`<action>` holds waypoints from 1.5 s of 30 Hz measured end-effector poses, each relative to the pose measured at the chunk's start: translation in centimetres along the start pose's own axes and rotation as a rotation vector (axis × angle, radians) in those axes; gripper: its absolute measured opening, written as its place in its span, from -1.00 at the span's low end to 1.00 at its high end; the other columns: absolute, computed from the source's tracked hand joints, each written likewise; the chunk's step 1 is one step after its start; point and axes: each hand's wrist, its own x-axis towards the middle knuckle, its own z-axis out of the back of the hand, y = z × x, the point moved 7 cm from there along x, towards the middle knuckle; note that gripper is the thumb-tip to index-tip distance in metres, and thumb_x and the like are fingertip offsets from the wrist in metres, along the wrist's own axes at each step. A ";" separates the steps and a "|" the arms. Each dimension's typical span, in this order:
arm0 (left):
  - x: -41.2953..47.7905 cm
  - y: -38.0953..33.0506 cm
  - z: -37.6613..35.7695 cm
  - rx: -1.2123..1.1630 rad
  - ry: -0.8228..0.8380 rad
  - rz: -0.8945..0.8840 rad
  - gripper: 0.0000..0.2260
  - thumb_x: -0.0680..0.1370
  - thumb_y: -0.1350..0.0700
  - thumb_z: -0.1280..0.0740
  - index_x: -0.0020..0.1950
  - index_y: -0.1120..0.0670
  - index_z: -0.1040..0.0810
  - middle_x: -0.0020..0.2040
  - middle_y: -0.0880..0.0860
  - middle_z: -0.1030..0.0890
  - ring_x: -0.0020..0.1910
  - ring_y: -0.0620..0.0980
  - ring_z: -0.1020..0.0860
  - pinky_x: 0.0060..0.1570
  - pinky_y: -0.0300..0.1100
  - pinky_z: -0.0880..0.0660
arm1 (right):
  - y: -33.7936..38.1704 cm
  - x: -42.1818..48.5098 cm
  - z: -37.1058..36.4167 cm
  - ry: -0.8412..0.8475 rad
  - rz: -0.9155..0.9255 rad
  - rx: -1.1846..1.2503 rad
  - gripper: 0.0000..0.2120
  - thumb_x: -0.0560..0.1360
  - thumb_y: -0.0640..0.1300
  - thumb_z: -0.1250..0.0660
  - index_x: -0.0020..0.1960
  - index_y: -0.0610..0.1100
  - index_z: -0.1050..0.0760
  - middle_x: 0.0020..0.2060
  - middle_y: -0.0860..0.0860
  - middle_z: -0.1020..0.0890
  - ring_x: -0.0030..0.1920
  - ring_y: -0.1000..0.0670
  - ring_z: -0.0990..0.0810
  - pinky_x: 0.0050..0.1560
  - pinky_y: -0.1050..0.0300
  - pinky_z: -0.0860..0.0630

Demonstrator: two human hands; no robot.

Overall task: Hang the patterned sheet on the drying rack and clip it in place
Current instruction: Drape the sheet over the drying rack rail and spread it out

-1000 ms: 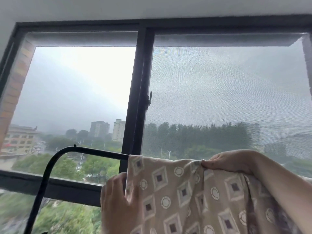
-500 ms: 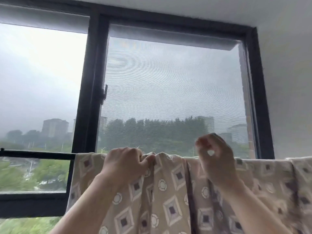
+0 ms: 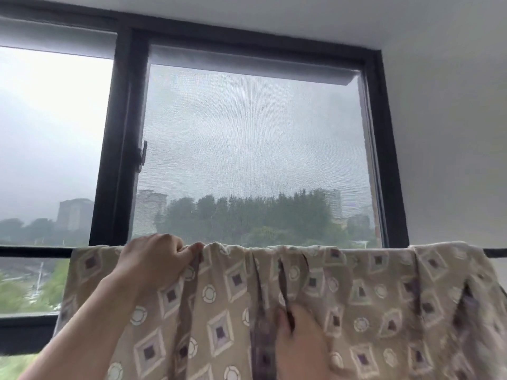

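The patterned sheet [image 3: 219, 311] hangs draped over the drying rack rail [image 3: 35, 252] before a window [image 3: 255, 149]. Within the last half second the right hand [image 3: 299, 344] has dropped from the rail to the sheet's hanging front, probably to smooth its folds; no clip is visible. The left hand [image 3: 156, 261] curls over the sheet's top edge at the rail, pinching it. The right hand is too blurred to tell how it grasps.

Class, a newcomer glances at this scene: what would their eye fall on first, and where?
The beige patterned sheet draped over the black rack bar fills the lower frame. The left hand grips its top fold at the bar, while the right hand, blurred, lies lower against the hanging cloth. Behind rises a dark-framed window with a grey, hazy skyline.
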 end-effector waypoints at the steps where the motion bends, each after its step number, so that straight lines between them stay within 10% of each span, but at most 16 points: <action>1: 0.0 0.0 0.1 0.010 0.015 0.001 -0.36 0.49 -0.43 0.05 -0.31 0.05 -0.51 -0.37 -0.07 -0.58 -0.32 -0.10 -0.52 -0.33 -0.16 -0.34 | 0.3 0.2 0.9 -0.100 0.060 0.035 -0.82 0.54 -0.13 -0.29 0.02 -0.13 -0.65 -0.03 -0.12 -0.69 0.07 -0.10 -0.58 0.04 0.13 -0.35; 6: -0.3 -0.1 0.6 0.018 0.161 -0.031 -0.30 0.36 -0.49 0.22 -0.32 0.04 -0.43 -0.32 -0.06 -0.57 -0.31 -0.08 -0.52 -0.34 -0.15 -0.31 | 5.5 1.4 8.3 -0.411 0.389 0.209 -0.81 0.44 -0.12 -0.28 -0.21 -0.20 -0.60 -0.19 -0.01 -0.66 -0.07 0.06 -0.50 0.02 0.59 -0.24; 10: 0.3 0.7 1.0 -0.029 0.228 -0.004 -0.33 0.39 -0.53 0.00 -0.30 0.04 -0.51 -0.37 -0.08 -0.59 -0.33 -0.10 -0.55 -0.34 -0.16 -0.38 | 8.6 7.5 10.4 -0.323 0.416 0.160 -0.86 0.50 -0.23 -0.26 -0.22 -0.10 -0.48 -0.37 0.09 -0.49 -0.25 -0.07 -0.47 -0.16 0.12 -0.30; 15: 0.8 1.6 1.6 -0.397 0.423 0.156 -0.60 0.56 -0.15 -0.28 -0.36 0.05 -0.64 -0.41 -0.06 -0.64 -0.39 -0.13 -0.57 -0.33 -0.30 -0.41 | 10.9 16.3 8.1 -0.112 0.397 0.073 -0.82 0.55 -0.25 -0.23 -0.24 -0.17 -0.39 -0.37 -0.02 -0.45 -0.25 -0.13 -0.43 -0.24 0.03 -0.26; 20: 2.2 2.1 0.8 -0.090 0.576 0.250 -0.59 0.57 -0.16 -0.21 0.05 0.15 -0.63 0.08 0.09 -0.66 -0.03 0.04 -0.62 0.02 -0.12 -0.54 | 6.9 18.6 1.5 0.570 0.238 -0.445 -0.83 0.54 -0.13 -0.27 -0.22 -0.12 -0.52 -0.20 -0.07 -0.61 -0.18 -0.03 -0.53 -0.36 0.21 -0.35; 22: 1.8 1.5 0.1 -0.076 0.698 0.297 -0.68 0.57 -0.01 -0.21 0.00 0.19 -0.65 -0.03 0.11 -0.68 -0.19 0.01 -0.66 -0.20 -0.14 -0.60 | 6.0 16.9 1.4 0.774 0.240 -0.539 -0.79 0.56 -0.01 -0.27 -0.15 -0.09 -0.58 -0.08 0.00 -0.66 -0.12 0.04 -0.54 -0.23 0.26 -0.42; 25: 0.3 -0.3 -0.3 -0.166 0.954 0.360 -0.75 0.51 0.19 -0.17 -0.21 0.18 -0.63 -0.29 0.08 -0.64 -0.40 -0.02 -0.61 -0.39 -0.24 -0.55 | 5.6 13.6 2.6 1.168 -0.050 -0.091 -0.46 0.59 0.24 -0.15 0.23 -0.19 -0.56 -0.05 0.06 -0.67 -0.08 0.10 -0.64 0.06 0.20 -0.50; 28: -0.5 -0.6 -0.2 -0.173 1.111 0.350 -0.76 0.51 0.16 -0.19 -0.19 0.18 -0.64 -0.26 0.08 -0.66 -0.31 0.00 -0.63 -0.14 -0.18 -0.58 | 5.6 11.6 3.6 1.410 -0.089 -0.014 -0.49 0.47 0.27 -0.33 0.10 -0.15 -0.65 -0.05 -0.06 -0.70 -0.10 -0.01 -0.68 0.16 0.01 -0.56; 30: 0.0 -0.6 0.3 -0.133 1.029 0.318 -0.81 0.48 0.19 -0.23 -0.18 0.17 -0.63 -0.23 0.10 -0.67 -0.28 0.01 -0.62 -0.18 -0.18 -0.57 | 6.0 11.7 3.7 1.371 0.007 -0.087 -0.59 0.47 0.22 -0.36 -0.04 -0.12 -0.69 -0.08 -0.08 -0.71 -0.12 -0.03 -0.67 0.19 -0.04 -0.56; 34: 1.6 -7.5 4.1 -0.237 0.270 -0.033 -0.77 0.60 0.04 -0.22 -0.23 0.02 -0.50 -0.27 -0.05 -0.58 -0.37 -0.12 -0.49 -0.41 -0.28 -0.35 | 7.2 11.0 3.3 1.341 0.017 0.005 -0.65 0.51 0.16 -0.34 -0.13 -0.12 -0.69 -0.19 -0.05 -0.71 -0.22 0.00 -0.67 0.03 0.03 -0.61; 40: -0.9 -12.6 1.6 -0.119 0.216 -0.144 -0.53 0.54 -0.34 -0.05 -0.29 -0.02 -0.48 -0.30 -0.13 -0.55 -0.23 -0.14 -0.51 -0.15 -0.14 -0.45 | 9.3 13.4 6.4 0.649 0.454 -0.003 -0.63 0.54 0.03 -0.32 -0.40 -0.07 -0.50 -0.48 0.08 -0.53 -0.46 0.10 -0.46 -0.35 0.17 -0.39; 45: -0.6 -13.4 1.5 -0.161 0.284 -0.132 -0.53 0.52 -0.36 -0.09 -0.26 -0.05 -0.54 -0.31 -0.13 -0.57 -0.22 -0.12 -0.54 -0.14 -0.12 -0.47 | 5.6 12.9 10.4 0.559 0.548 -0.280 -0.53 0.54 0.18 -0.24 -0.39 -0.13 -0.37 -0.49 0.06 -0.44 -0.43 0.03 -0.44 -0.34 0.08 -0.37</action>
